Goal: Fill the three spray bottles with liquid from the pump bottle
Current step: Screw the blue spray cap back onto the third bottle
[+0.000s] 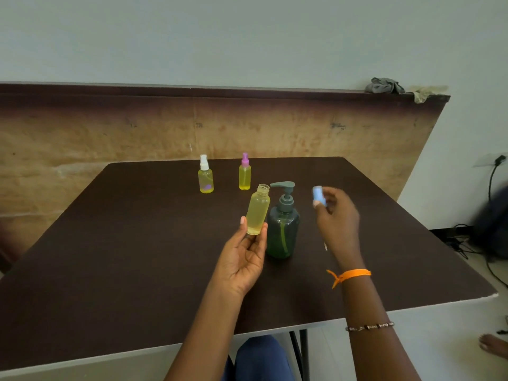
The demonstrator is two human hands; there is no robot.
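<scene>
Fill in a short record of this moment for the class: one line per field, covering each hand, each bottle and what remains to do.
left hand: holds the open bottle, tilted, yellow liquid inside, no top on
right hand: holds the blue spray top, apart from the bottle
pump bottle: dark green, upright on the table, between the hands
white-topped bottle: capped, yellow liquid, far side
pink-topped bottle: capped, yellow liquid, far side
remaining: blue top not yet on the open bottle

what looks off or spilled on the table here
No spill shows on the table. One bottle is uncapped and tilted in the left hand; the right hand holds its blue cap.
</scene>
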